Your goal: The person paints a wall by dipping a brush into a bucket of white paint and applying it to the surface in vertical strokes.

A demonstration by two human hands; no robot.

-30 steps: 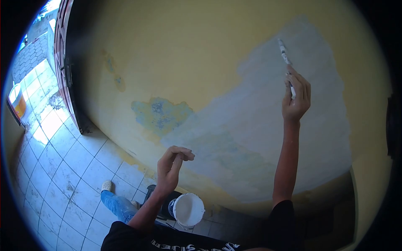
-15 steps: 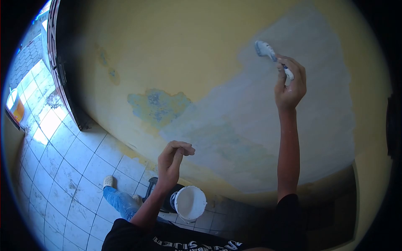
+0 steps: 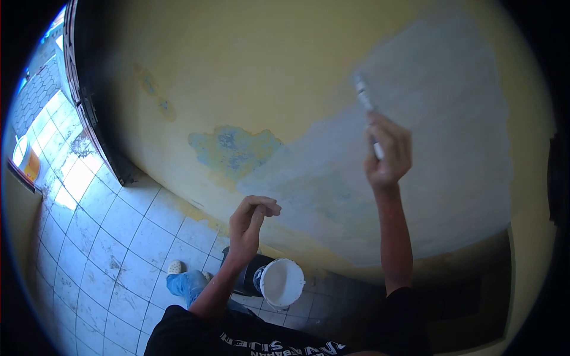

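One brush (image 3: 363,93) sits gripped in the raised right hand (image 3: 389,151); the left hand (image 3: 246,224), lower down, curls nearly closed.

Glare on floor tiles (image 3: 79,181); brush (image 3: 362,92) blurred; fisheye edges black.

On my feed, the right hand (image 3: 392,148) has carried the brush (image 3: 363,92) leftward, toward the pale patch's left edge (it's turned narrow-side-on, too).

Wall (image 3: 255,77) ahead, brush (image 3: 363,92) in right grip (image 3: 389,153), bucket (image 3: 282,283) below left grip (image 3: 246,224)
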